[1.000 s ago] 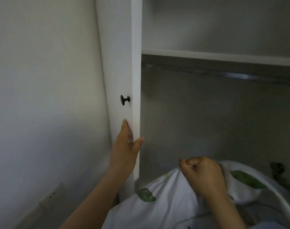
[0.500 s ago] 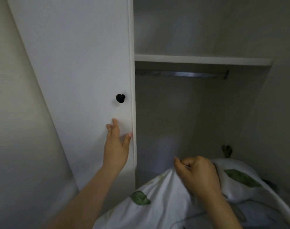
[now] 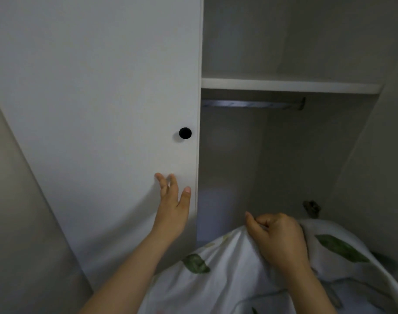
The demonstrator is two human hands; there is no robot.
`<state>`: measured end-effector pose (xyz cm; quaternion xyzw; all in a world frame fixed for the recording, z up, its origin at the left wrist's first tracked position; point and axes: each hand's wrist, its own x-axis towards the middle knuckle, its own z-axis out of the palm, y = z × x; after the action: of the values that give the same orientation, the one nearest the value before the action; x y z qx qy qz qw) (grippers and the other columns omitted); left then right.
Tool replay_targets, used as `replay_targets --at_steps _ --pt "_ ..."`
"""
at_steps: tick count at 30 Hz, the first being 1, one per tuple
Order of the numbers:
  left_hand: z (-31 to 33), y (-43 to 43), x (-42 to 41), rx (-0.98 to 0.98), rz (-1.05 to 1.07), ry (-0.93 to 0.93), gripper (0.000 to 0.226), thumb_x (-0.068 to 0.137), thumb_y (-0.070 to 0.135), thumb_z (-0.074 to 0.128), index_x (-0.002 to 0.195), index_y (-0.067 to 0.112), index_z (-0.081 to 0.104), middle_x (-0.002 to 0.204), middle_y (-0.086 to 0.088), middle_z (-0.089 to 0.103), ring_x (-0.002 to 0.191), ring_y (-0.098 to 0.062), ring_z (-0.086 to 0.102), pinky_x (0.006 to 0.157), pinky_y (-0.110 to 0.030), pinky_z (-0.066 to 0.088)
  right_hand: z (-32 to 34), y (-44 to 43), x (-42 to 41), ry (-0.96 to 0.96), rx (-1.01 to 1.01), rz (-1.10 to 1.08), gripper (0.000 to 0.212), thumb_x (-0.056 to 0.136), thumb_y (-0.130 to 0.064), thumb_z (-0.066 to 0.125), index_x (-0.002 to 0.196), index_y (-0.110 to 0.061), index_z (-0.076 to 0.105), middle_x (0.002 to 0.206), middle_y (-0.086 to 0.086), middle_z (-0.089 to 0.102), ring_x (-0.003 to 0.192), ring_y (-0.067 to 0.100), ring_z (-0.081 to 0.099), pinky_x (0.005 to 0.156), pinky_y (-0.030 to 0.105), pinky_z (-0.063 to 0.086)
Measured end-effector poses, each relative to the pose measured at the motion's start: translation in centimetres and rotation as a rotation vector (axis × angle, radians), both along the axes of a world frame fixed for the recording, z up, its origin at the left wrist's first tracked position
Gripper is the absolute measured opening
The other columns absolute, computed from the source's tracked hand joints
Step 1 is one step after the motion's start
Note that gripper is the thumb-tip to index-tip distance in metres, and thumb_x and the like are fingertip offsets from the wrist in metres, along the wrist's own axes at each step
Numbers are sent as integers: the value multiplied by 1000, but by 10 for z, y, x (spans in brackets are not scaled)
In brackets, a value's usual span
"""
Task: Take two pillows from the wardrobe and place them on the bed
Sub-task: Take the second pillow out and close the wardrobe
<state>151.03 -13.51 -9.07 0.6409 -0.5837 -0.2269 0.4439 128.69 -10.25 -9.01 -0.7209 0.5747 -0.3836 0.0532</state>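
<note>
The left hand (image 3: 173, 209) is resting straight-fingered against the white wardrobe door (image 3: 98, 105), below its black knob (image 3: 185, 133); the right hand (image 3: 277, 236) is pinching the leaf-print pillow (image 3: 216, 282), fingers curled.

Two hands (image 3: 173, 211) (image 3: 280, 241), one pillow (image 3: 216, 284), one door (image 3: 102, 98), one knob (image 3: 185, 133).

dim, soft focus, wide-angle bending at edges

One head-worn wide-angle view faces the wardrobe (image 3: 284, 155) from close up, the door (image 3: 91, 98) filling the left half of the frame and the shelf (image 3: 284, 86) crossing the upper right. The left hand (image 3: 173, 209) sits near centre and the right hand (image 3: 277, 239) on the pillow (image 3: 216, 279) at lower right, both close below the lens.
</note>
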Motion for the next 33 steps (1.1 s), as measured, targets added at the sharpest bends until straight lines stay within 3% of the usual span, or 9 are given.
replay_targets --at_steps 8,17,19,21,23,24,26,29,33 --pt "1 -12 -5 28 -53 72 69 97 38 32 147 3 0 147 -7 -42 144 -14 -10 87 2 -3 2 0 14 -22 -48 -84 61 82 -31 64 42 -14 22 35 4 30 32 13 29 40 22 24" --pt "-5 -1 10 26 -159 28 68 95 45 35 148 11 11 148 3 -41 144 -9 0 95 -4 2 6 15 27 1 -68 -177 61 83 -31 65 41 -13 23 32 2 23 33 15 32 38 16 23" --pt "-7 5 16 0 -163 12 61 94 43 40 145 12 26 155 4 -27 144 -10 9 108 -17 9 7 21 31 6 -63 -204 62 83 -31 65 40 -14 23 32 1 24 31 10 30 40 23 26" --pt "-10 14 22 -38 -174 51 44 93 35 48 131 13 51 157 -4 18 139 -14 30 111 -25 26 6 29 35 -3 -55 -232 62 83 -30 65 40 -14 24 32 0 26 32 14 34 41 25 27" --pt "-16 26 23 -74 -230 121 20 90 25 56 103 16 68 120 -3 65 112 -16 59 95 -26 45 5 39 38 -11 -47 -264 62 83 -31 64 39 -14 24 31 -1 25 31 13 32 41 23 27" --pt "-19 32 22 -79 -263 133 15 89 23 57 93 15 70 101 0 72 97 -14 65 87 -28 50 4 44 40 -13 -40 -285 62 83 -31 64 38 -15 24 31 -1 24 31 12 31 41 23 27" --pt "-25 44 19 -62 -305 161 14 87 22 60 83 16 71 82 4 73 80 -10 66 77 -29 52 0 56 42 -24 -29 -322 63 83 -30 64 37 -16 24 31 -2 24 31 12 31 42 24 28" --pt "-38 62 11 -48 -395 139 17 86 29 60 72 22 66 63 15 65 62 0 59 61 -14 44 -5 75 44 -59 -14 -404 62 85 -30 62 37 -17 25 30 -3 25 31 13 31 42 25 30" --pt "-58 87 -2 -39 -459 -92 40 90 47 45 59 22 47 56 3 52 60 -15 50 59 -32 38 -11 102 44 -131 17 -525 62 86 -28 62 37 -16 26 32 -3 26 32 17 31 43 29 31"
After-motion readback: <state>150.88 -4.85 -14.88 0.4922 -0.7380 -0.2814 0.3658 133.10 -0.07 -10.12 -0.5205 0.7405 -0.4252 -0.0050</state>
